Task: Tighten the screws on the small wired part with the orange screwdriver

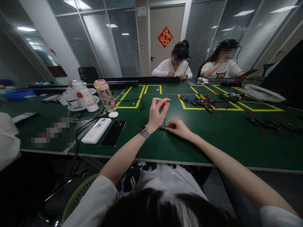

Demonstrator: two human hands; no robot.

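My left hand (157,114) is closed around the orange handle of a screwdriver (163,105). The screwdriver stands upright, its thin dark shaft running down to a small circuit board (162,127) on the green table. Whether the tip sits in a screw is too small to tell. Beside the shaft, the fingers of my right hand (178,128) pinch the right end of this board and cover part of it. A watch is on my left wrist.
A black phone (114,133), a white power bank (96,130) and a pink-lidded bottle (106,96) stand to the left. Wired boards (204,102) lie at the right within yellow tape (213,109). Two people sit across the green table (146,149).
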